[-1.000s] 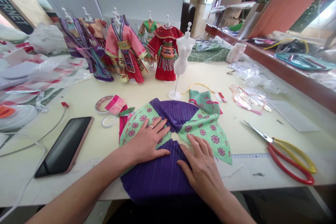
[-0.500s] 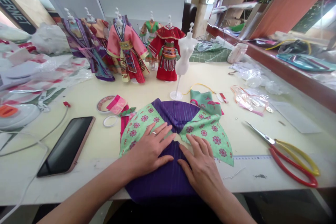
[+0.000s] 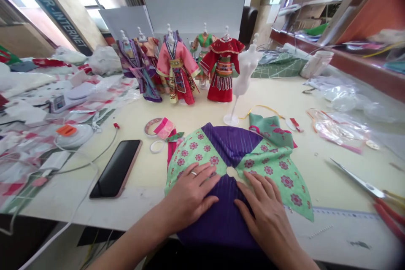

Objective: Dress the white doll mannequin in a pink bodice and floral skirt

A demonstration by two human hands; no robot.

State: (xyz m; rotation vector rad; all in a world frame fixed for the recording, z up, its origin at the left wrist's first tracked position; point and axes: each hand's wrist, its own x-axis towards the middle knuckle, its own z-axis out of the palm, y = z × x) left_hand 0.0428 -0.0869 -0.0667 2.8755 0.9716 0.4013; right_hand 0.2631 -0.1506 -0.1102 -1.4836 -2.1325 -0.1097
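A round piece of doll clothing [image 3: 215,219], made of purple striped and green flowered panels, lies spread at the table's front edge. Near its middle is a small round hole that shows the tabletop. My left hand [image 3: 193,192] rests flat on the left side of the cloth, fingers stretched out, a ring on one finger. On the right side, my right hand [image 3: 264,202] lies with fingers extended, fingertips just beside the hole. Neither hand grips anything. A smaller green garment piece [image 3: 270,128] with pink trim sits crumpled behind the right part of the cloth.
Behind the cloth stand a bare white doll mannequin [image 3: 247,71] and several dressed ones, including a red dress [image 3: 223,71]. A phone [image 3: 117,168] and tape rolls [image 3: 154,126] lie left. Scissors [image 3: 360,179], a ruler [image 3: 348,213] and plastic bags [image 3: 340,128] are right.
The view has turned left, so everything sits further right. Both hands have drawn slightly apart and back, leaving the hole more exposed. The cloth looks flatter around it.
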